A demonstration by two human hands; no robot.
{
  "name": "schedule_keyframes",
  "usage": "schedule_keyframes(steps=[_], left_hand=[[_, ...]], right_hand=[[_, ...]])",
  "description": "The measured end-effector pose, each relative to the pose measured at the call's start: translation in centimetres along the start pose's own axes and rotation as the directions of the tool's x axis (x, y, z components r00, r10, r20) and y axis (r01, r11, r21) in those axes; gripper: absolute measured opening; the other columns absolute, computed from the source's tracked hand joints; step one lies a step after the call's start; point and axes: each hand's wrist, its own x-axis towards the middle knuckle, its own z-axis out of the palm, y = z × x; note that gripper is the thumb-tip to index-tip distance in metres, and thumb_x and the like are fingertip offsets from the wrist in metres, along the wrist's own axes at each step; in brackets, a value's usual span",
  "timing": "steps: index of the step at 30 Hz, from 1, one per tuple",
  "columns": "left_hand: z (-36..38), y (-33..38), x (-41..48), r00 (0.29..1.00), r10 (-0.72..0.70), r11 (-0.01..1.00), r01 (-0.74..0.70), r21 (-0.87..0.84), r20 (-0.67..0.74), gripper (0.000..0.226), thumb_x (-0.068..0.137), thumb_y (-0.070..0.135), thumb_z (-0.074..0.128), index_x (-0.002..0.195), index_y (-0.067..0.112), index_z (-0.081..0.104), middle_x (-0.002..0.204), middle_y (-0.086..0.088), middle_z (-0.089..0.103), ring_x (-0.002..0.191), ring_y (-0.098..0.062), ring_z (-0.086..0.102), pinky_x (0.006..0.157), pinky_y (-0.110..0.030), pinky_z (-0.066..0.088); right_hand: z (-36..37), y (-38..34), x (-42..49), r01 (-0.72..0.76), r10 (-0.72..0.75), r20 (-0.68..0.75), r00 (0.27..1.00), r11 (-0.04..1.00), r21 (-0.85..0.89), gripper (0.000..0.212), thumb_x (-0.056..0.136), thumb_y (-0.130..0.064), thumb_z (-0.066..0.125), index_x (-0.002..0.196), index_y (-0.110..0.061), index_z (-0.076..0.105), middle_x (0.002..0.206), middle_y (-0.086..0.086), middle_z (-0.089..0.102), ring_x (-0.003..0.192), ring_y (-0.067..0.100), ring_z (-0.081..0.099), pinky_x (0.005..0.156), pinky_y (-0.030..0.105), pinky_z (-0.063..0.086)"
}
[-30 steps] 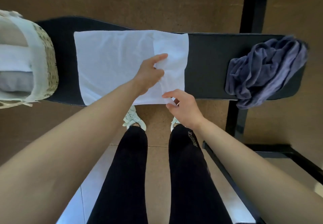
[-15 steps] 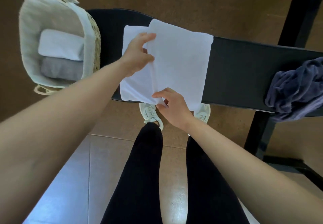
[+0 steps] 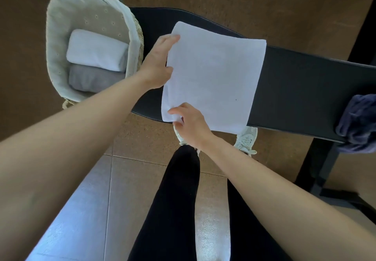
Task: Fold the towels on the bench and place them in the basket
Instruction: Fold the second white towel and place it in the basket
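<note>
- My left grip (image 3: 157, 65) holds the white towel (image 3: 215, 77) by its left edge, fingers curled over it.
- My right grip (image 3: 190, 123) pinches the near left corner.
- The towel lies folded on the worktop (image 3: 305, 89), spreading right of both grips.
- The basket (image 3: 59, 42), just left of my left grip, holds folded towels (image 3: 95, 49).
- A dark towel (image 3: 358, 122) lies bunched well to the right.

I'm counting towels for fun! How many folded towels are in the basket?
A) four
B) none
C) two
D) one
C: a white towel and a grey towel lie side by side in the basket.
</note>
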Motion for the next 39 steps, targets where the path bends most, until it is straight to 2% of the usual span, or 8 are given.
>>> schedule_keyframes(steps=[6, 11, 15, 18, 22, 30, 33, 39], left_hand=[[0.6, -0.9, 0.1, 0.989, -0.145, 0.981, 0.149, 0.125, -0.041, 0.081, 0.090, -0.008, 0.061, 0.160, 0.018, 0.029, 0.170, 0.001, 0.013, 0.153, -0.021, 0.024, 0.123, -0.034, 0.028], [4.0, -1.8, -4.1, 0.945, -0.222, 0.967, 0.245, 0.072, -0.238, 0.042, 0.087, 0.009, 0.061, 0.128, 0.016, 0.054, 0.129, -0.007, 0.051, 0.105, -0.026, 0.058, 0.088, -0.045, 0.052], [7.5, -2.1, -8.2, 0.870, -0.451, 0.891, 0.453, -0.038, -0.199, 0.044, 0.087, 0.028, 0.072, 0.125, 0.017, 0.052, 0.119, -0.004, 0.057, 0.104, -0.024, 0.059, 0.082, -0.036, 0.045], [9.6, -2.4, -9.9, 0.794, -0.574, 0.815, 0.579, -0.039, -0.201, 0.060, 0.084, 0.034, 0.075, 0.133, 0.017, 0.045, 0.133, -0.007, 0.047, 0.114, -0.030, 0.054, 0.084, -0.035, 0.038], [10.7, -2.0, -10.3, 0.711, -0.674, 0.738, 0.659, -0.146, -0.202, 0.060, 0.087, 0.036, 0.075, 0.133, 0.017, 0.041, 0.123, -0.006, 0.058, 0.102, -0.030, 0.059, 0.080, -0.037, 0.039], [11.1, -2.0, -11.1, 0.684, -0.717, 0.690, 0.671, -0.272, -0.130, 0.038, 0.089, 0.042, 0.072, 0.099, 0.005, 0.066, 0.091, -0.003, 0.066, 0.088, -0.028, 0.065, 0.076, -0.041, 0.052], [11.8, -1.8, -13.0, 0.702, -0.708, 0.666, 0.632, -0.397, -0.071, 0.035, 0.089, 0.036, 0.076, 0.102, 0.006, 0.063, 0.095, -0.001, 0.067, 0.090, -0.026, 0.070, 0.082, -0.043, 0.061], [12.9, -0.4, -17.1, 0.711, -0.702, 0.608, 0.635, -0.477, 0.053, 0.030, 0.097, 0.024, 0.071, 0.121, 0.016, 0.056, 0.111, -0.007, 0.070, 0.087, -0.015, 0.070, 0.064, -0.024, 0.054]], right_hand=[[0.5, 1.1, -0.3, -0.076, 0.049, 0.276, 0.960, 0.993, 0.086, 0.049, 0.098, 0.000, 0.055, 0.140, -0.024, 0.060, 0.138, -0.007, 0.063, 0.118, 0.011, 0.061, 0.102, 0.025, 0.046], [-1.9, 5.5, -1.5, -0.237, 0.256, -0.179, 0.950, 0.964, 0.119, 0.032, 0.098, -0.005, 0.050, 0.119, -0.019, 0.070, 0.108, -0.009, 0.068, 0.098, 0.011, 0.062, 0.099, 0.030, 0.050], [-5.0, 10.3, -2.9, -0.418, 0.423, -0.594, 0.684, 0.895, 0.157, 0.033, 0.089, -0.010, 0.066, 0.121, -0.014, 0.059, 0.116, 0.003, 0.056, 0.107, 0.021, 0.053, 0.088, 0.034, 0.048], [-6.2, 12.6, -3.5, -0.540, 0.546, -0.611, 0.574, 0.813, 0.219, 0.053, 0.086, -0.019, 0.073, 0.132, -0.012, 0.049, 0.130, 0.008, 0.049, 0.116, 0.027, 0.047, 0.090, 0.036, 0.047], [-5.5, 13.6, -3.3, -0.555, 0.641, -0.515, 0.569, 0.761, 0.336, 0.051, 0.086, -0.024, 0.075, 0.126, -0.011, 0.046, 0.125, 0.010, 0.056, 0.115, 0.030, 0.052, 0.097, 0.044, 0.048], [-6.1, 14.6, -3.8, -0.527, 0.660, -0.411, 0.629, 0.750, 0.399, 0.017, 0.089, -0.022, 0.063, 0.080, -0.014, 0.050, 0.077, -0.002, 0.054, 0.078, 0.022, 0.054, 0.068, 0.034, 0.047], [-6.7, 15.4, -5.8, -0.492, 0.656, -0.395, 0.643, 0.750, 0.443, 0.015, 0.093, -0.020, 0.059, 0.085, -0.013, 0.048, 0.078, -0.003, 0.051, 0.074, 0.019, 0.050, 0.063, 0.030, 0.044], [-7.7, 17.5, -10.1, -0.535, 0.707, -0.330, 0.626, 0.697, 0.478, 0.006, 0.090, -0.027, 0.061, 0.089, -0.026, 0.055, 0.097, -0.009, 0.061, 0.093, 0.030, 0.070, 0.082, 0.052, 0.060]])
